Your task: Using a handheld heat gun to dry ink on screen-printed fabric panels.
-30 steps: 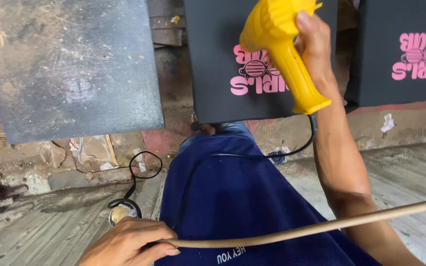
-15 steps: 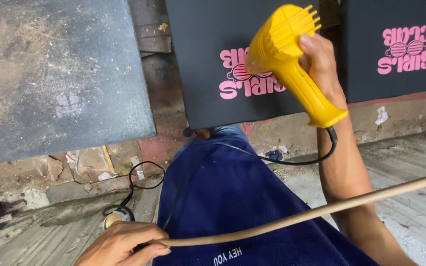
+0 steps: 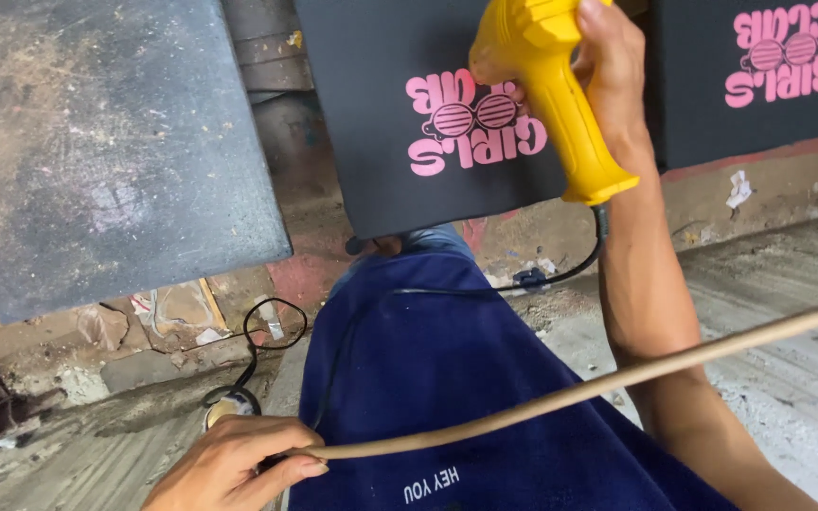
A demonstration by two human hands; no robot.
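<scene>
- The right hand (image 3: 613,71) is clamped around the yellow heat gun (image 3: 546,90), raised before a dark panel (image 3: 400,114).
- The left hand (image 3: 239,464) pinches the end of a thin cane (image 3: 579,388) lying across the blue cloth (image 3: 447,378).
- Since earlier, the heat gun sits higher in view; the cane grip is unchanged.

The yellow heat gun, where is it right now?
The yellow heat gun is raised at the top of the view in the right hand, before a black panel.

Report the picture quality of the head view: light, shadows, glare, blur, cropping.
Head view: soft, even daylight, no hard shadows or glare; the yellow heat gun in the right hand is sharp but cropped at the top edge; the left hand gripping the tan stick is cut off by the bottom edge; no obvious motion blur.
</scene>
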